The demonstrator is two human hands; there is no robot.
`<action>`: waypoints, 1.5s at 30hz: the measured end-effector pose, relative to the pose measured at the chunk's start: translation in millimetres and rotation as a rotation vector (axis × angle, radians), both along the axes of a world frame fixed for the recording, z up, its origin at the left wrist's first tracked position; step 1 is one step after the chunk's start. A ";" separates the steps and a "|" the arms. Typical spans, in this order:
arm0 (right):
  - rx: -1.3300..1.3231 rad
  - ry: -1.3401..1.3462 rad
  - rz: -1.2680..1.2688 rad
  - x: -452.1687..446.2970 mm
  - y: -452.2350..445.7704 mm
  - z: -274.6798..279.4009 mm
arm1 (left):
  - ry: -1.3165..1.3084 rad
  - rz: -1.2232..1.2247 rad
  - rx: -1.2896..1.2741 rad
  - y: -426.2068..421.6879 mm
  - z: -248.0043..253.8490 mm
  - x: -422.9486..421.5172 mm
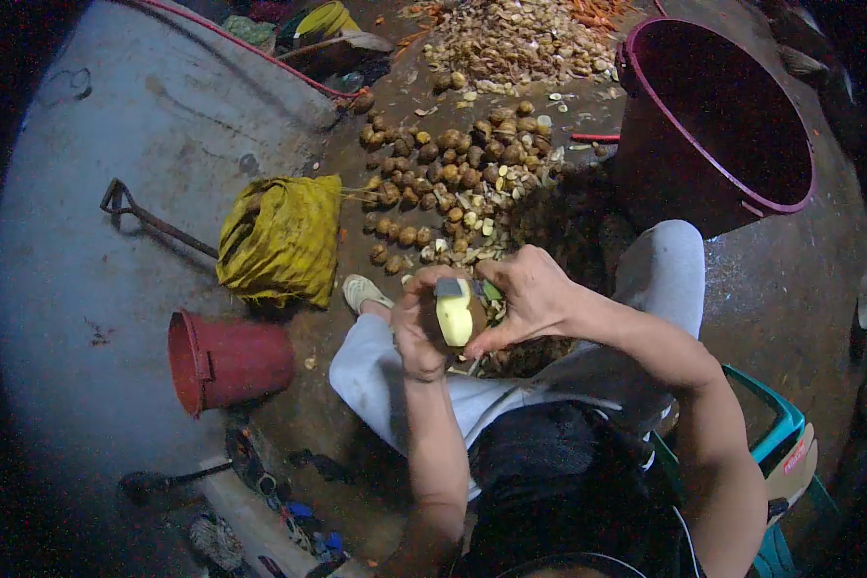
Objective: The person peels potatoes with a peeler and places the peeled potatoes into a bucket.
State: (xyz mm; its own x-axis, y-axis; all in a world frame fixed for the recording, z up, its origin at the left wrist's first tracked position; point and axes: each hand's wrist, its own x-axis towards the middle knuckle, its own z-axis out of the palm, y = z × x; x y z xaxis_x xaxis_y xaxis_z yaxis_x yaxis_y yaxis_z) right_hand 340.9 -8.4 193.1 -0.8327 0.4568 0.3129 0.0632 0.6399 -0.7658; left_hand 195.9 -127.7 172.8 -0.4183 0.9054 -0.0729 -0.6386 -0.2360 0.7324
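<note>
My left hand [419, 332] is closed around a brown-skinned potato [455, 326], whose bared side shows pale yellow flesh. My right hand [535, 294] grips a peeling tool [449, 287] with a flat grey blade and a bit of green at the handle. Its blade lies across the top of the potato, and the right thumb reaches to the potato's lower right side. Fingers partly hide the tool's handle, so its exact shape is unclear. Below the hands, peelings lie on the floor between my legs.
Many unpeeled potatoes [453, 159] lie ahead, with a heap of peelings [520, 43] beyond. A big purple tub [636, 135] stands at the right. Leftward are a yellow sack [284, 241], a red bucket [246, 361] and a metal-handled tool [159, 223]. A teal chair [780, 429] is at lower right.
</note>
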 end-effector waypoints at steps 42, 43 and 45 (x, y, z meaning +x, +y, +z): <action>0.035 -0.015 0.021 2.5 1.4 6.6 | 0.470 0.047 0.268 0.6 1.7 0.3; 0.079 0.008 0.008 2.9 1.0 6.1 | 0.404 0.091 0.245 0.6 1.5 0.9; 0.122 0.030 -0.005 3.7 0.8 3.5 | 0.475 0.124 0.209 1.0 4.0 2.3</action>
State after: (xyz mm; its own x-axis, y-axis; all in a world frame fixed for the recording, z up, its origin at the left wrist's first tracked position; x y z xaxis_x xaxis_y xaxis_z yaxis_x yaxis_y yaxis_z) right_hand 344.6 -7.6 196.5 -0.8198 0.4182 0.3911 0.0454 0.7284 -0.6836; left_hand 198.3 -126.7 176.8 -0.4665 0.8218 0.3272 -0.2063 -0.4608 0.8632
